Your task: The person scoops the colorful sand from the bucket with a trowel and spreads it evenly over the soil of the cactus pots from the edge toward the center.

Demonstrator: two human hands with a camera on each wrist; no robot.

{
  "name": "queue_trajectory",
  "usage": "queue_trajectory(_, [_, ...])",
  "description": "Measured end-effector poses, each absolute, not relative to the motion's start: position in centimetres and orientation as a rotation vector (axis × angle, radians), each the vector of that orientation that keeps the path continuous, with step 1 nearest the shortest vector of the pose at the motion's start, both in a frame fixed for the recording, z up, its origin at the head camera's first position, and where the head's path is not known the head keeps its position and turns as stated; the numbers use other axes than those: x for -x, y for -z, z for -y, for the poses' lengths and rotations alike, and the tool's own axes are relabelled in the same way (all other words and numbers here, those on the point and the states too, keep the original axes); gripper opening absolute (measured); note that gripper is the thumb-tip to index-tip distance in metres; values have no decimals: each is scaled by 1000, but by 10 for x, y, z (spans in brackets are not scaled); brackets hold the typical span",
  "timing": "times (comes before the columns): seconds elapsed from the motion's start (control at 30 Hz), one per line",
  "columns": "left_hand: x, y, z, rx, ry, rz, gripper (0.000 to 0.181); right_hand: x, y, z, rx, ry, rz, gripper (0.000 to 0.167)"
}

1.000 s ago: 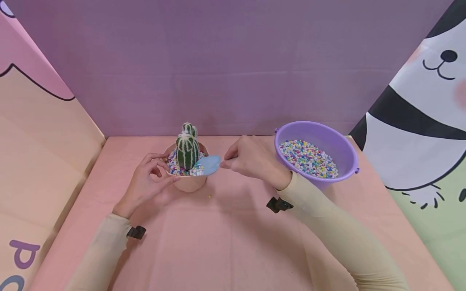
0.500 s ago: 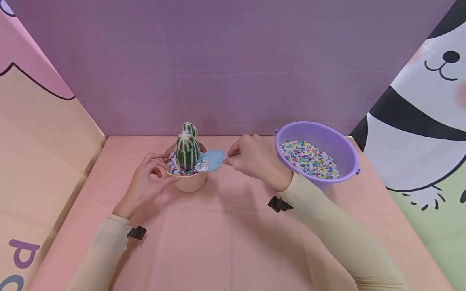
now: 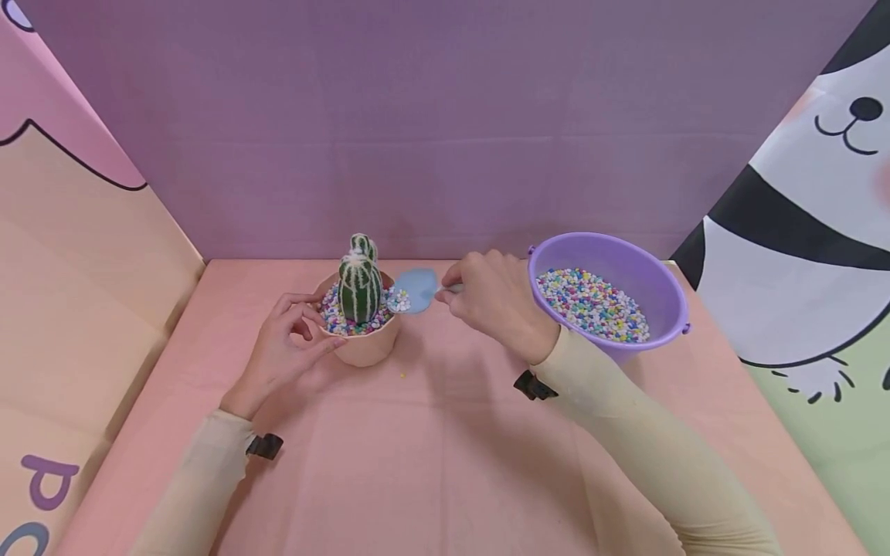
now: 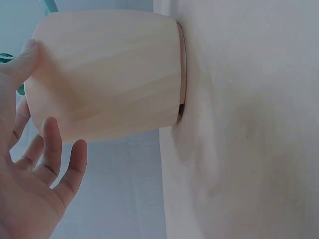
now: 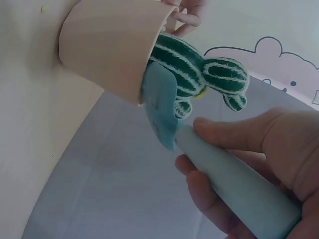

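My left hand (image 3: 285, 347) holds a pale flowerpot (image 3: 365, 351) by its rim, thumb at the front and fingers at the left side. In the left wrist view the thumb lies against the pot's wall. A striped green toy cactus (image 3: 360, 289) stands upright in the pot among multicoloured pebbles. My right hand (image 3: 494, 301) grips the light-blue handle (image 5: 234, 184) of a small toy shovel (image 3: 419, 290). The shovel's blade is at the pot's right rim, with whitish and coloured pebbles at its tip. In the right wrist view the blade hides part of the cactus base.
A purple bucket (image 3: 664, 309) partly filled with multicoloured pebbles (image 3: 594, 305) stands to the right of my right hand. One loose yellow pebble (image 3: 402, 375) lies on the pink tablecloth (image 3: 389, 463) before the pot. A purple backdrop (image 3: 445, 139) rises behind.
The shovel has moved back and slightly right, from over the pot's front-right to its right rim, and fewer pebbles show on it. My left hand keeps its hold on the flowerpot.
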State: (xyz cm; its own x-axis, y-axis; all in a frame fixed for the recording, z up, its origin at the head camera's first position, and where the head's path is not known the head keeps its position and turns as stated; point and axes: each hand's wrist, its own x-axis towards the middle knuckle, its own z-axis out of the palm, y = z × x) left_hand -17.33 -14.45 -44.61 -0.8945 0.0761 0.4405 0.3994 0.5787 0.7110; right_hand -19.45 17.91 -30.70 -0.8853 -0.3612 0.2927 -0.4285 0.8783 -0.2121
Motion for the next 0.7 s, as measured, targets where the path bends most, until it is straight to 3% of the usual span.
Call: queue_trajectory(0.7, [174,449,143,398,1242,2417,32,183,314,-181,-694,-218,2592,19])
